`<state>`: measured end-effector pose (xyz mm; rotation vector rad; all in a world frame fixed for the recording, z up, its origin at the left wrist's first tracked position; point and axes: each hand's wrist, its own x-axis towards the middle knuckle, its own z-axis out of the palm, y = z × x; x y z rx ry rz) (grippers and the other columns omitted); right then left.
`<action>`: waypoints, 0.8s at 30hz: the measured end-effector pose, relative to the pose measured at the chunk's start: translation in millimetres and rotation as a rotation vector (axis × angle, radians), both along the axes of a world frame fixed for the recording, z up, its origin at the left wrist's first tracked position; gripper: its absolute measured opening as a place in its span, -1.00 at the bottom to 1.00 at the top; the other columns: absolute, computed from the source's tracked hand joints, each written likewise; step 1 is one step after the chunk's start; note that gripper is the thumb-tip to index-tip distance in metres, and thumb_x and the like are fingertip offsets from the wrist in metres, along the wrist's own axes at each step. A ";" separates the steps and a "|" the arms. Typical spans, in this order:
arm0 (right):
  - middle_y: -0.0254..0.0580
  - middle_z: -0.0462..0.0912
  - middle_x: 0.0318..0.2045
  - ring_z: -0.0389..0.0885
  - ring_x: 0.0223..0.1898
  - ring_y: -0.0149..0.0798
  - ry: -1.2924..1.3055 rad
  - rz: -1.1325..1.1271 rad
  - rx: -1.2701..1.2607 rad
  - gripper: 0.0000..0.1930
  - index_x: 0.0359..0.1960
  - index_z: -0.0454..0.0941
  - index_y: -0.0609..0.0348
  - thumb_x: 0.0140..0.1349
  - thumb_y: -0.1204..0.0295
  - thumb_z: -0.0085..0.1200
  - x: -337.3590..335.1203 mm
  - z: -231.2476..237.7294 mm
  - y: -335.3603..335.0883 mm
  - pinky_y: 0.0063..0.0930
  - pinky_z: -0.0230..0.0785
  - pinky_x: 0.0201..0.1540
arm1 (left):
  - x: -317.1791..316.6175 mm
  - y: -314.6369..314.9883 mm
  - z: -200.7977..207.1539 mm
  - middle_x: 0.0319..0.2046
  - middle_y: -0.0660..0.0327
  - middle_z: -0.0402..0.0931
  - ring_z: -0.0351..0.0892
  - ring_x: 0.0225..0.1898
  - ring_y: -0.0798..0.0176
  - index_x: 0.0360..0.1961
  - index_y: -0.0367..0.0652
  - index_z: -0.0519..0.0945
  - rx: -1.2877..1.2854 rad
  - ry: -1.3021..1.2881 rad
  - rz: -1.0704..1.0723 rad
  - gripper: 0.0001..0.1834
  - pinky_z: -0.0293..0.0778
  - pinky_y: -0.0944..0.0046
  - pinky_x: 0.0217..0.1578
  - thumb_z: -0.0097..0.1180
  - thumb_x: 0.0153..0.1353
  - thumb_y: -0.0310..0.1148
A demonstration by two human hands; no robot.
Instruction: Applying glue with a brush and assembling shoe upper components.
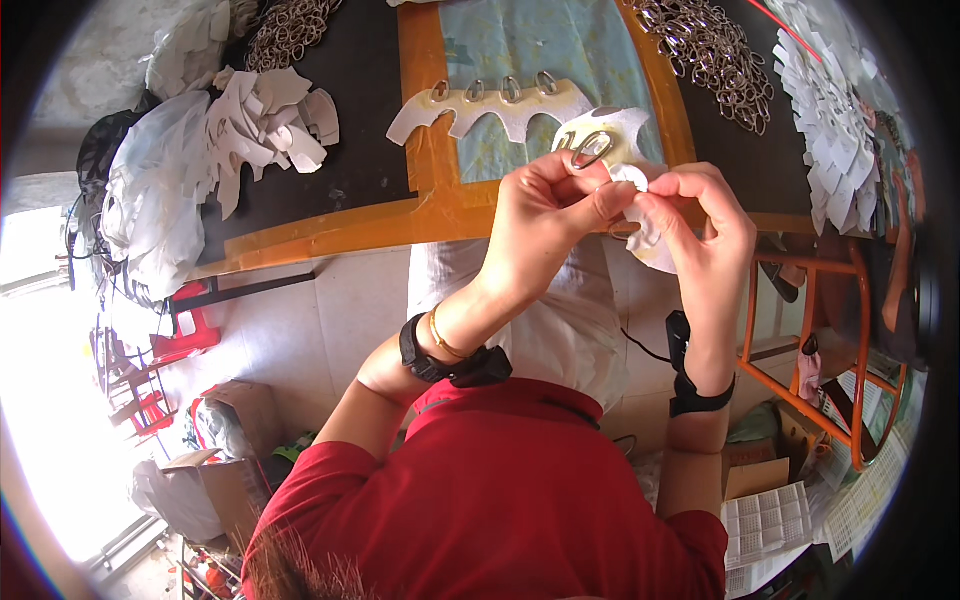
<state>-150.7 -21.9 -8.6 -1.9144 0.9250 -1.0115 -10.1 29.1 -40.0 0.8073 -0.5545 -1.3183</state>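
A white scalloped piece of sheet material [652, 248] is between my hands at the near edge of the table. My left hand [545, 210] pinches one of its narrow flaps between thumb and fingers. From the right, my right hand [708, 215] grips the same folded flap at its tip. An oval metal ring [594, 150] stands up from the piece just above my left fingers. Beyond my hands, a similar scalloped strip [485, 115] lies flat, with several oval rings along its upper edge. My fingers partly cover the held flap.
Heaps of metal rings lie at the far left [290, 32] and far right [712, 65] of the dark table [365, 150]. Loose white cut pieces [268, 125] are piled at left, more [838, 130] at right. An orange metal frame [858, 350] stands beside me on the right.
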 end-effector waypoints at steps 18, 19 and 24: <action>-0.30 0.47 -0.53 0.44 -0.47 -0.43 -0.124 0.103 0.226 -0.87 -0.51 0.43 0.24 -0.08 0.59 0.15 -0.9 -5.6 -1.5 -0.61 0.29 -0.36 | -7.9 -0.4 1.1 -0.43 0.26 0.52 0.49 -0.40 0.47 -0.39 -0.23 0.44 0.089 0.196 -0.057 -0.88 0.48 0.45 -0.33 0.15 0.09 -0.49; -0.31 0.47 -0.53 0.44 -0.46 -0.44 -0.064 0.054 0.114 -0.88 -0.51 0.43 0.25 -0.07 0.59 0.14 3.8 1.5 2.6 -0.63 0.29 -0.35 | -7.9 -0.1 0.0 -0.43 0.28 0.52 0.48 -0.40 0.49 -0.39 -0.22 0.42 0.047 0.104 -0.008 -0.87 0.47 0.46 -0.32 0.14 0.09 -0.50; -0.35 0.48 -0.52 0.40 -0.47 -0.48 0.007 0.039 0.054 -0.89 -0.51 0.44 0.26 -0.06 0.58 0.14 1.5 5.0 3.1 -0.62 0.27 -0.33 | -11.1 4.7 2.0 -0.45 0.33 0.48 0.44 -0.37 0.54 -0.40 -0.23 0.38 -0.047 -0.102 0.093 -0.85 0.45 0.50 -0.33 0.14 0.08 -0.55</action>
